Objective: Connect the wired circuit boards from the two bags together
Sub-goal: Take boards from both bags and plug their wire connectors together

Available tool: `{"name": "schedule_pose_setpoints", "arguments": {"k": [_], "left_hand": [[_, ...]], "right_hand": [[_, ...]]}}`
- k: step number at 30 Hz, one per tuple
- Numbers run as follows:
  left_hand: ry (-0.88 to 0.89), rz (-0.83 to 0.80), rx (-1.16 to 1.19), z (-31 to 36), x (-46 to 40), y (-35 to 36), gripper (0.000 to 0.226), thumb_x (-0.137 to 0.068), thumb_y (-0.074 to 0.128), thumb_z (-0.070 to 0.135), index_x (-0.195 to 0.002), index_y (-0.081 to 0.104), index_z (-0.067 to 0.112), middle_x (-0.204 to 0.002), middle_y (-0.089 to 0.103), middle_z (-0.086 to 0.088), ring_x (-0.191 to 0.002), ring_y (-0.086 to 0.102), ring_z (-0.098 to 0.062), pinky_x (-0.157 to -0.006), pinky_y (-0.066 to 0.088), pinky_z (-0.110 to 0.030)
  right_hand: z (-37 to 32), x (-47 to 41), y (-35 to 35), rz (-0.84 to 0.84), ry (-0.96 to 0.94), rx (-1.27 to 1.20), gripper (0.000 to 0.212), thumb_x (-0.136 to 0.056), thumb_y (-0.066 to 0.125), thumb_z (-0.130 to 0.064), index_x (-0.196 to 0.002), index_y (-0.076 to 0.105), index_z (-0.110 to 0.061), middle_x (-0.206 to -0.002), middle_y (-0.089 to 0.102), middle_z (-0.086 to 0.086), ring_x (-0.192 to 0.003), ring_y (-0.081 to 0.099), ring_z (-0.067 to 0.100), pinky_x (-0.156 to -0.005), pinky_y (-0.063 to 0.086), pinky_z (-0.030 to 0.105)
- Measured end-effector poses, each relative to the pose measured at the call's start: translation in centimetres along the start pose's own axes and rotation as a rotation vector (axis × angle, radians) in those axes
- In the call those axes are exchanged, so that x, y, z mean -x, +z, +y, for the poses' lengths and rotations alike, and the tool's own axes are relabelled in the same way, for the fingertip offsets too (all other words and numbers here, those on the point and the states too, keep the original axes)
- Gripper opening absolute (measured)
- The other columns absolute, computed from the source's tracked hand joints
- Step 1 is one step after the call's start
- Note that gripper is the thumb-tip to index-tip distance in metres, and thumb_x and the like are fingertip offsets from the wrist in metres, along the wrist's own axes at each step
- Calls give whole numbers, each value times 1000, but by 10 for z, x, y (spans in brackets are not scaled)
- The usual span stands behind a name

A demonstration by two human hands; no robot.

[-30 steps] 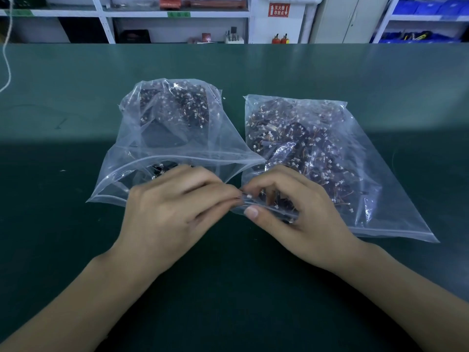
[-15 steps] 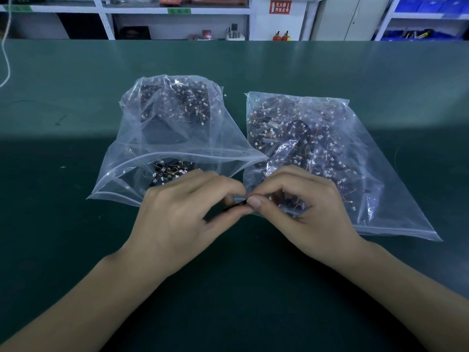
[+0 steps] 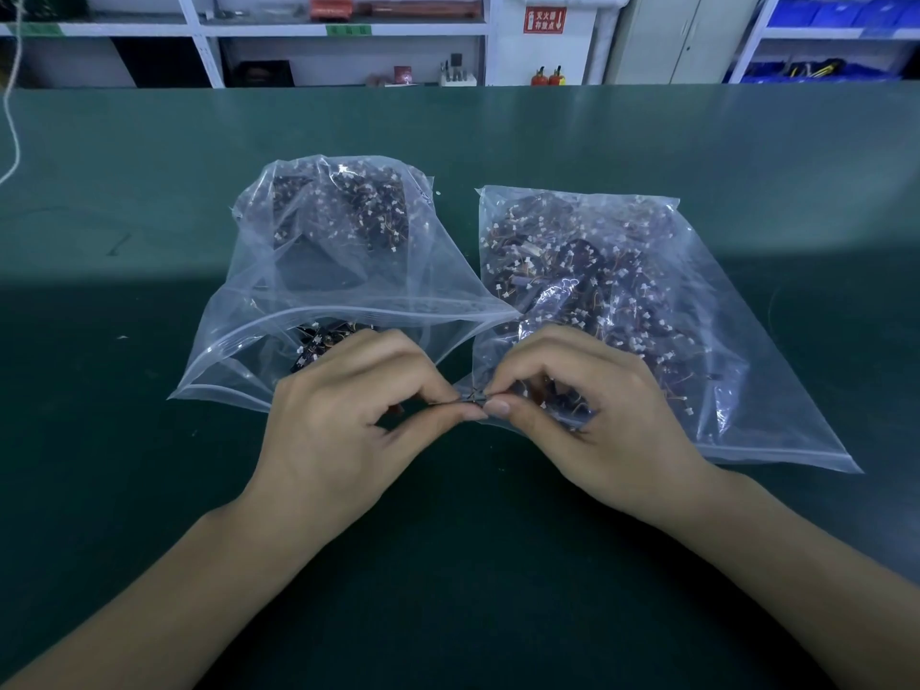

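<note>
Two clear zip bags lie side by side on the green table. The left bag [image 3: 328, 271] and the right bag [image 3: 637, 301] each hold several small dark circuit boards with thin wires and white connectors. Just in front of the bags my left hand [image 3: 348, 415] and my right hand [image 3: 587, 410] meet fingertip to fingertip. Each pinches one end of a small dark wired board piece [image 3: 473, 398] between thumb and forefinger. The fingers hide most of that piece, so I cannot tell whether the two ends are joined.
The green table [image 3: 498, 565] stretches wide around the bags. Shelves with boxes and blue bins stand behind its far edge. A white cord [image 3: 12, 117] hangs at the far left.
Both hands have drawn back slightly toward me, away from the bag mouths, and now pinch the small piece between them. The bags stay where they were.
</note>
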State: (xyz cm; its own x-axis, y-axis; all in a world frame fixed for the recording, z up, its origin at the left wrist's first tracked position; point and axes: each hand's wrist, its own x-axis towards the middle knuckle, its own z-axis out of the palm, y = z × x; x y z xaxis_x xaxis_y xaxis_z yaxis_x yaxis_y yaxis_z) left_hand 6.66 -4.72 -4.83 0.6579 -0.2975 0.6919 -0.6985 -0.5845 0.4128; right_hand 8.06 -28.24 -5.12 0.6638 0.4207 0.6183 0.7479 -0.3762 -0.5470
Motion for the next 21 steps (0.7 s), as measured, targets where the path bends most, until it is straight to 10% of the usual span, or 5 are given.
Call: {"name": "schedule_pose_setpoints", "arguments": {"k": [21], "left_hand": [[-45, -40, -7, -1, 1, 1, 26, -92, 84, 39, -81, 80, 16, -80, 67, 10, -76, 64, -18, -62, 52, -41]], "right_hand": [[4, 2, 3, -28, 38, 56, 6, -102, 72, -19, -98, 72, -14, -94, 60, -19, -83, 58, 8, -77, 41, 14]]}}
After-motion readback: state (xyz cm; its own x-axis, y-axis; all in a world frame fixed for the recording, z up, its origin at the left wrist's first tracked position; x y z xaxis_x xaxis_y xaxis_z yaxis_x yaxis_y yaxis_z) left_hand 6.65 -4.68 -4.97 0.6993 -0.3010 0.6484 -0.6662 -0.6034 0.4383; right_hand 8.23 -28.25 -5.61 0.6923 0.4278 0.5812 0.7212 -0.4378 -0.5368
